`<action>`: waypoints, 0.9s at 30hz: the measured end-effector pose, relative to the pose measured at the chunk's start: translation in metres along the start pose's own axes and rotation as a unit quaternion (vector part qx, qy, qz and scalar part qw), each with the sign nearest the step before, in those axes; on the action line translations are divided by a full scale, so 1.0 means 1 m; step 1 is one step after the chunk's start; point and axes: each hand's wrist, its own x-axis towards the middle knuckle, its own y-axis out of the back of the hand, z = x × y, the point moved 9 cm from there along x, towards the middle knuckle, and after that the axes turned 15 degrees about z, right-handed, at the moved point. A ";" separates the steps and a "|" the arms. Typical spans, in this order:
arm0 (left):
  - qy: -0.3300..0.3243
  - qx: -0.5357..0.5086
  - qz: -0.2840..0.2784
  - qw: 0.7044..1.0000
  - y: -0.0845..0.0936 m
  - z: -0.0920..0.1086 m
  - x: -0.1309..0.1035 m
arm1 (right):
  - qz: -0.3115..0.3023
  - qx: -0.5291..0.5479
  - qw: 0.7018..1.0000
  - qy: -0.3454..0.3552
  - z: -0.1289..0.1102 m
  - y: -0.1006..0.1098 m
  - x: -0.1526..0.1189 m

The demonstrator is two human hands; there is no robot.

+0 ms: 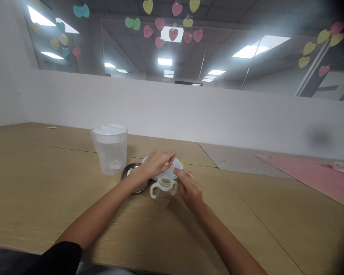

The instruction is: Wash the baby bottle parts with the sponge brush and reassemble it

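A baby bottle [164,195] with two white handles stands upright on the table, its mouth uncovered. Just behind it, above a pale plate or shallow bowl [156,176], my two hands meet. My left hand [158,163] is closed, its fingertips pinched at a small translucent piece [172,168]. From the other side, my right hand [189,186] pinches that same piece, with the thumb hidden. The piece is too small and blurred to tell its kind. Under my left forearm sits a round metal dish [143,188] with white and clear parts in it, partly covered.
A translucent lidded pitcher [111,151] stands behind and left of the metal dish. Something yellow [182,164] peeks out behind the plate. A pink sheet [323,177] lies at the right. White wall [172,110] and window close off the table's back.
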 end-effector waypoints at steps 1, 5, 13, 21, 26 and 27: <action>0.003 -0.005 0.004 1.000 -0.003 -0.004 0.000 | 0.007 0.004 1.000 -0.001 -0.001 0.002 0.001; 0.038 -0.039 -0.001 0.999 -0.011 -0.019 0.001 | 0.032 0.023 0.999 0.014 -0.011 0.013 0.009; 0.050 -0.069 0.036 0.996 -0.002 -0.031 0.003 | 0.061 0.020 0.996 0.055 -0.030 0.029 0.024; 0.091 -0.039 0.033 0.994 -0.005 -0.051 0.001 | 0.076 -0.001 0.994 0.074 -0.026 0.033 0.024; 0.117 -0.035 0.009 0.992 -0.018 -0.061 -0.005 | 0.096 -0.011 0.993 0.073 -0.030 0.043 0.029; 0.121 -0.030 0.007 0.992 -0.020 -0.064 -0.006 | 0.105 -0.016 0.992 0.070 -0.029 0.045 0.030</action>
